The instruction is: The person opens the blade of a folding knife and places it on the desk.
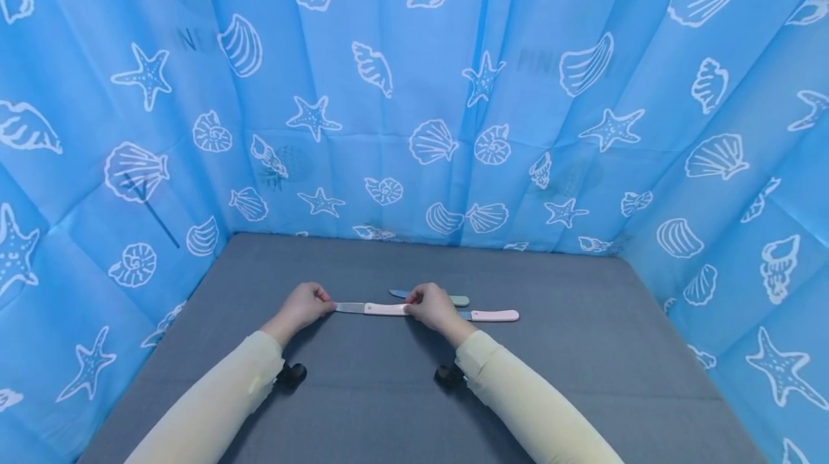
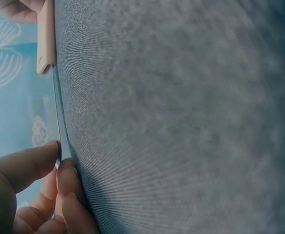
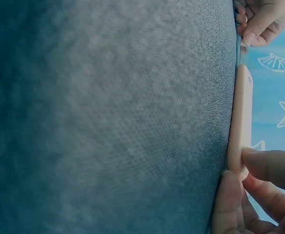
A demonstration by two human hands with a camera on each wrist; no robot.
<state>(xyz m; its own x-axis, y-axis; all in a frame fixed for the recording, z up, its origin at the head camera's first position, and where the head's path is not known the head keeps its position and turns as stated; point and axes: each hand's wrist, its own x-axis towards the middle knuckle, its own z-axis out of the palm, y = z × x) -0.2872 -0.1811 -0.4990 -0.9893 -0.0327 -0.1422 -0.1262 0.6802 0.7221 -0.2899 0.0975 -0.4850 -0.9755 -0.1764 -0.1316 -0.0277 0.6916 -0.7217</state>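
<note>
A knife with a pale peach handle (image 1: 385,309) lies crosswise between both hands, its blade (image 1: 350,307) pointing left. My left hand (image 1: 309,306) pinches the blade's tip between thumb and fingers, close to the tabletop. At the other end, my right hand (image 1: 435,308) pinches the butt of the handle; the right wrist view shows thumb and fingers on the peach handle (image 3: 240,117). Behind the right hand lies a knife with a green handle (image 1: 460,301), partly hidden by that hand. A pink-handled knife (image 1: 495,316) rests to its right, most of its blade covered by the hand.
A grey cloth-covered table (image 1: 363,414) spreads under everything. Blue curtains (image 1: 401,104) printed with white shells and starfish stand along its back and sides. Dark wrist-worn devices (image 1: 294,375) sit below each forearm.
</note>
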